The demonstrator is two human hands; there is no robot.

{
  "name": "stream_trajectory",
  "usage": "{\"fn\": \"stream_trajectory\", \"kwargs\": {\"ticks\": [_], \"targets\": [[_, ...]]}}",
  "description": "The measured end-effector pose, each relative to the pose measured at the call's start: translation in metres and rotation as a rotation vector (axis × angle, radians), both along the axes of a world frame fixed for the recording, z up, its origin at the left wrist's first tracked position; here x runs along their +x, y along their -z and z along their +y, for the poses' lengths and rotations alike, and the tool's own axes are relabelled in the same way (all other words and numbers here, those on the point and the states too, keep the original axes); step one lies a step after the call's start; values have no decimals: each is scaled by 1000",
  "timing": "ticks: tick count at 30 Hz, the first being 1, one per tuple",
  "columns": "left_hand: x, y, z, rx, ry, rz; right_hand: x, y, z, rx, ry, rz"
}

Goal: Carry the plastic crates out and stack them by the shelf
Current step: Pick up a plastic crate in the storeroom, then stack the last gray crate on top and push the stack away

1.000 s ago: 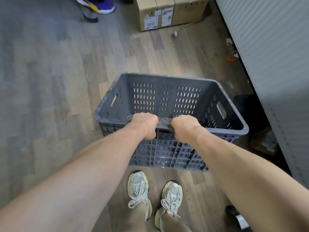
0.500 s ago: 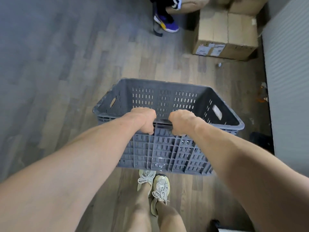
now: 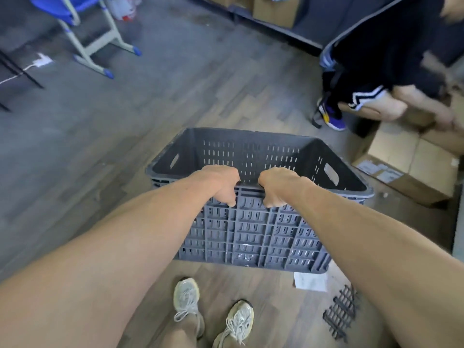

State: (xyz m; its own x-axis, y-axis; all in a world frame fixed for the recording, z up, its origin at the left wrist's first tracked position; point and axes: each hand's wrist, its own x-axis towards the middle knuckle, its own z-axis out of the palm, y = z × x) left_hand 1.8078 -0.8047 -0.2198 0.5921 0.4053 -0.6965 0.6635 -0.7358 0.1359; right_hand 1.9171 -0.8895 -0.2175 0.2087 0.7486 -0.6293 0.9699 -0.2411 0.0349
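Note:
I carry an empty grey plastic crate (image 3: 253,232) with slotted walls, held off the floor in front of my legs. My left hand (image 3: 218,183) grips the near rim left of centre, and my right hand (image 3: 277,185) grips the same rim just to its right. Both hands curl over the edge, fingers closed on it. A low shelf (image 3: 281,28) holding cardboard boxes runs along the far wall.
Another person (image 3: 376,61) in dark clothes bends over cardboard boxes (image 3: 414,169) at the right. A blue chair (image 3: 88,28) stands at the far left. A paper sheet (image 3: 311,282) and a black grid piece (image 3: 341,315) lie on the wooden floor near my shoes.
I have walked and turned with the crate; the view swung up and left, bringing the other person, the chair and the far shelf into sight. My grip on the rim is unchanged.

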Motion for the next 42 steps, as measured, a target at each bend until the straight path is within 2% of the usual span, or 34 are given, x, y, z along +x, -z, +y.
{"fn": "stream_trajectory", "kwargs": {"ticks": [10, 20, 42], "targets": [[-164, -38, 100, -33, -304, -51, -145, -50, 133, -29, -272, 3], [-379, -59, 204, -61, -554, -18, -353, -67, 272, -80, -501, 57], [-784, -81, 311, -30, -1292, -48, -782, -78, 480, -74, -1275, 6]]}}
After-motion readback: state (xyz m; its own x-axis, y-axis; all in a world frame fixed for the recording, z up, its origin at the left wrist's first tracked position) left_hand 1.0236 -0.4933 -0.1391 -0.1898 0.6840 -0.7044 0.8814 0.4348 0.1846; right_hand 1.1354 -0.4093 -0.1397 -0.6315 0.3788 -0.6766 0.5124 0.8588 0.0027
